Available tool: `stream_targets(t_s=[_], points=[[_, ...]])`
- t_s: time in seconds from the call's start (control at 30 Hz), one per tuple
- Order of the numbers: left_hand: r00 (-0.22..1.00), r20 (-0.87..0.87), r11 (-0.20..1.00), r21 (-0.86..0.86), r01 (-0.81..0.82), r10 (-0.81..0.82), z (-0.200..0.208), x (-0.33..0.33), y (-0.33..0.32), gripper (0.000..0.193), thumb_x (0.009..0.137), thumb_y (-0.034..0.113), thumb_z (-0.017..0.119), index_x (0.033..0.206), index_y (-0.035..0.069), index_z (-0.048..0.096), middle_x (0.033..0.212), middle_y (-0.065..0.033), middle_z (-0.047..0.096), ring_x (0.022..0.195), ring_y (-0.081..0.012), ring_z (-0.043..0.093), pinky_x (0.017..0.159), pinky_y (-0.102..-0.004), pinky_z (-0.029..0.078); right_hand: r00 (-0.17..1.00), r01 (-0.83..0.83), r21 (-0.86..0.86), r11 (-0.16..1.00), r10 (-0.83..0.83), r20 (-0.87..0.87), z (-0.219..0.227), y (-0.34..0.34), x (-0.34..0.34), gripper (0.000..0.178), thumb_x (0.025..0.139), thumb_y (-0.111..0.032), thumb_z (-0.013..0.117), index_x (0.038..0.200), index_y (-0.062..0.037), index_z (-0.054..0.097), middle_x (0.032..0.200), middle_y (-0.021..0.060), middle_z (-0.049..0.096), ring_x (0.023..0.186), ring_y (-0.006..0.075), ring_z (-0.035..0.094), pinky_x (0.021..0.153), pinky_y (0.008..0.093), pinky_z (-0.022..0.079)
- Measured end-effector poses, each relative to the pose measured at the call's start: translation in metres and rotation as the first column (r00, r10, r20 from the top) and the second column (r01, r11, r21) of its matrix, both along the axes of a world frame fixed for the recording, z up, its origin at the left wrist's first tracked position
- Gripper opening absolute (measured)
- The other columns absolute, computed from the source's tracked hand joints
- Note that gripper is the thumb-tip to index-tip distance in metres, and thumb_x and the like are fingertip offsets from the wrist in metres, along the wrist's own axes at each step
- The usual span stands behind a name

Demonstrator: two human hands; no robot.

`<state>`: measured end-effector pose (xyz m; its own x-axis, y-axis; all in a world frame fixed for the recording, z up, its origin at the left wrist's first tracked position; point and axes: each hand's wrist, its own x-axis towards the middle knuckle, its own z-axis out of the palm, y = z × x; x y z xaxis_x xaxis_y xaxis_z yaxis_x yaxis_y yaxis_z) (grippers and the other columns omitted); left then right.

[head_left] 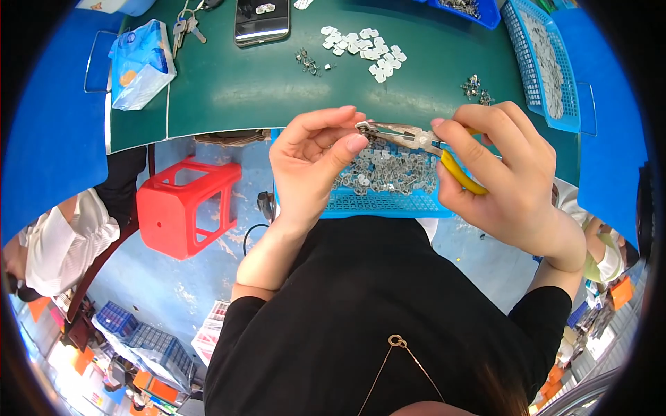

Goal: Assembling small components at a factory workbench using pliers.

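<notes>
My left hand (316, 156) pinches a small white and metal part (363, 127) between thumb and fingertips. From the right, the jaws of long-nose pliers (421, 140) with yellow grips reach that part. My right hand (503, 173) is wrapped round the plier handles. Just below both hands is a blue plastic basket (374, 202) with many small silvery metal pieces (392, 170) in it. On the green table beyond lie a cluster of small white pieces (368, 48) and a little heap of metal bits (306, 62).
At the table's far side are a phone (262, 22), keys (186, 26) and a blue tissue pack (142, 66). Another blue basket (565, 83) stands at the right, near small metal parts (473, 87). A red stool (187, 208) is on the floor at left. People sit on both sides.
</notes>
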<state>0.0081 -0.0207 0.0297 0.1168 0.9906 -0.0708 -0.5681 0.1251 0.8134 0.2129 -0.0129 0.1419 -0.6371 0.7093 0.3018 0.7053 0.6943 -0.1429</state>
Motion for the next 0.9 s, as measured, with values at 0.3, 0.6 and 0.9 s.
stream_targets(t_s=[0.3,0.6,0.9], points=[[0.974,0.194,0.978,-0.148,0.144,-0.114,0.0041,0.0006,0.0005,0.028,0.084,0.000,0.065,0.110,-0.003,0.058,0.102,-0.0132,0.064,0.095,-0.0204,0.064,0.086,-0.0319,0.054,1.000,0.025,0.010,1.000,-0.025,-0.010,-0.0060,-0.0031,-0.0003,0.049,0.053,0.001,0.070,0.102,-0.0032,0.063,0.092,0.0102,0.058,0.070,0.0239,0.056,0.055,0.0312,0.048],[0.953,0.283,0.985,-0.102,0.138,-0.104,-0.0026,0.0002,-0.0035,0.027,0.084,0.002,0.066,0.110,-0.002,0.060,0.108,-0.0163,0.064,0.098,-0.0211,0.064,0.087,-0.0336,0.053,1.000,0.006,0.079,0.997,-0.008,0.016,-0.0053,-0.0058,-0.0015,0.048,0.054,0.000,0.070,0.101,-0.0021,0.064,0.091,0.0100,0.058,0.068,0.0240,0.055,0.054,0.0309,0.048],[0.988,0.149,0.998,-0.050,0.041,-0.034,-0.0012,0.0004,-0.0062,0.024,0.081,-0.005,0.066,0.105,-0.003,0.064,0.100,-0.0141,0.066,0.090,-0.0186,0.065,0.081,-0.0286,0.055,0.999,0.026,-0.047,0.999,-0.027,-0.024,0.0027,-0.0063,-0.0014,0.047,0.055,0.001,0.070,0.102,-0.0025,0.064,0.091,0.0101,0.058,0.069,0.0230,0.055,0.056,0.0296,0.047]])
